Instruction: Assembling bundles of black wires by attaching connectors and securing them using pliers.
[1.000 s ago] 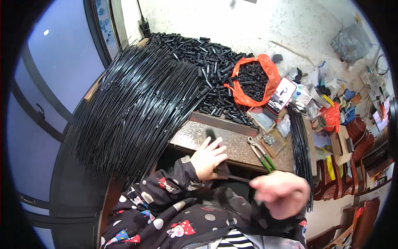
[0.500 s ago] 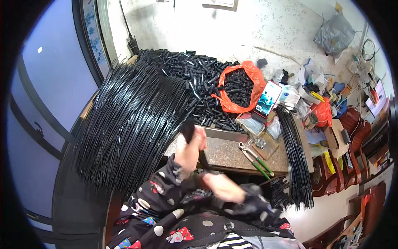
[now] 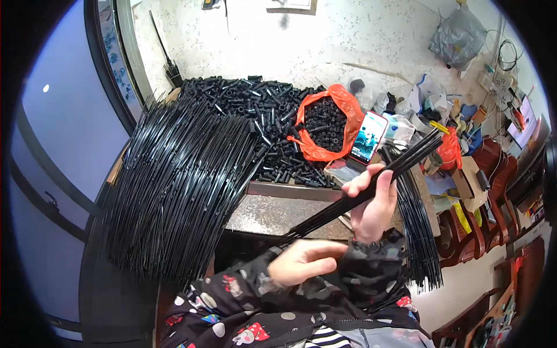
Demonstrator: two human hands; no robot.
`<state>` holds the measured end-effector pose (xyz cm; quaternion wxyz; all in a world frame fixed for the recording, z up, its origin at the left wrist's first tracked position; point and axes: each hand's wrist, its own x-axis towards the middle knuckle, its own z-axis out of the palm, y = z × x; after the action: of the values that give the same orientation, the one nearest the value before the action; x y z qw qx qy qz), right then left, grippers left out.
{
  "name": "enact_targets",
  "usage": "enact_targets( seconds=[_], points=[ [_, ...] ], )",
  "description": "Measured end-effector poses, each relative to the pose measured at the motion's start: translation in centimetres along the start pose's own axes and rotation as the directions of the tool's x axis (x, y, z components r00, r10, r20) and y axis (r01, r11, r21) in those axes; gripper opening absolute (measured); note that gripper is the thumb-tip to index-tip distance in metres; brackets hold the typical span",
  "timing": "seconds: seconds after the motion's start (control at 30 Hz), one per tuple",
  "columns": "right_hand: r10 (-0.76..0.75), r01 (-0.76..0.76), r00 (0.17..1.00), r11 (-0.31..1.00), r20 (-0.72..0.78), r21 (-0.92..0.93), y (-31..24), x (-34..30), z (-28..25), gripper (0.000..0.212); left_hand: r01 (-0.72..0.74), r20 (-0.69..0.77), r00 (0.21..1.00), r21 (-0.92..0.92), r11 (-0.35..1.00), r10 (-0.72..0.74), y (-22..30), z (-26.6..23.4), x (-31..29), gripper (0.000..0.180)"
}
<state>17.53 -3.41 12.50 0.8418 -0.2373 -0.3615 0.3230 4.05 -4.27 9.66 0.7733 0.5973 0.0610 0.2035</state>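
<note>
My right hand (image 3: 374,206) is closed round a bundle of thin black rods (image 3: 328,218), which slants from low in the middle up to the right. My left hand (image 3: 304,262) is below it, in front of my right sleeve, fingers stretched out and holding nothing I can see. At the left lies a wide pile of similar thin black rods (image 3: 174,180). A smaller stack of black rods (image 3: 419,238) is at the table's right edge, partly behind my right hand.
Short black tubular parts (image 3: 238,98) are heaped along the wall. Beside them are a red plastic bag (image 3: 303,145) of small black pieces and a phone (image 3: 369,136). The speckled tabletop (image 3: 261,214) shows in front. Wooden chairs (image 3: 470,223) stand at the right.
The black bundle has gone from the middle to the right and is now in my right hand. My left hand has come down and opened. The view has shifted slightly.
</note>
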Motion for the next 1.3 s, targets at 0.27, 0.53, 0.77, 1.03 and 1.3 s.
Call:
enact_targets(
  seconds=[0.27, 0.53, 0.77, 1.03, 1.3],
  points=[
    [0.538, -0.428, 0.807, 0.817, 0.245, -0.386, 7.1, -6.3, -3.2, 0.017, -0.235, -0.054, 0.766, 0.904, 0.357, 0.641, 4.6, -5.7, 3.0, 0.025],
    [0.55, -0.541, 0.81, 0.835, 0.205, -0.102, 9.2, -7.4, -4.9, 0.024, -0.279, 0.146, 0.96, 0.595, 0.754, 0.24, 2.6, -5.6, 0.9, 0.024],
    [0.611, -0.615, 0.787, 0.788, -0.085, -0.036, 9.5, -9.4, -6.6, 0.018, 0.202, -0.681, 0.689, -0.148, 0.968, -0.247, -1.6, -17.7, 6.6, 0.065],
    [0.654, -0.653, 0.756, 0.755, -0.001, -0.057, 10.4, -9.3, -5.9, 0.018, 0.038, -0.872, 0.468, 0.179, 0.983, 0.141, -1.1, -21.5, 6.7, 0.026],
    [0.6, -0.603, 0.792, 0.798, -0.115, 0.007, 10.9, -9.0, -6.1, 0.017, 0.615, -0.621, 0.777, 0.783, 0.091, 0.1, -4.7, -17.2, 6.9, 0.029]
  ],
)
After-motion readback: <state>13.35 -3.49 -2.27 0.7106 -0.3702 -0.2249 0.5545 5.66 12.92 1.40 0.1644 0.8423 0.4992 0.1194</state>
